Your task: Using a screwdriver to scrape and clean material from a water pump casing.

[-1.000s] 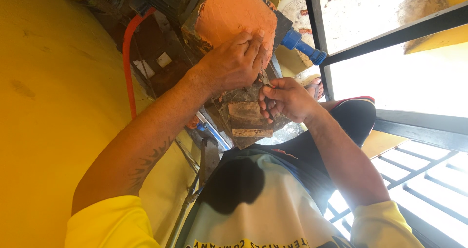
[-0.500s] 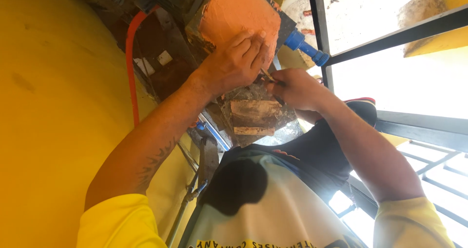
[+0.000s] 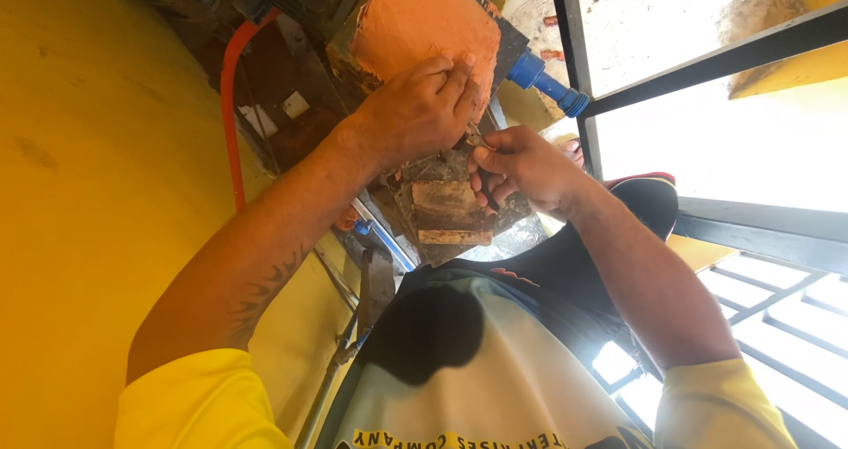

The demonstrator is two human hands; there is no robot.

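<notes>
Head view: both hands (image 3: 468, 140) press beneath an orange square block (image 3: 424, 21).

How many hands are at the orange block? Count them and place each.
2. The left hand lies on the lower edge of the orange block; the right hand pinches something small just below it. No others show.

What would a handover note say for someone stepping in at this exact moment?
Left hand: fingers pressed on the lower edge of the orange block.
Right hand: closed around something small and dark against the dirty wooden piece; what it is cannot be told.
Nearby: blue-handled tool behind the block, orange hose along the yellow wall.
Done: both hands meet at the seam between block and wood.
Left: work at that seam appears unfinished.
</notes>
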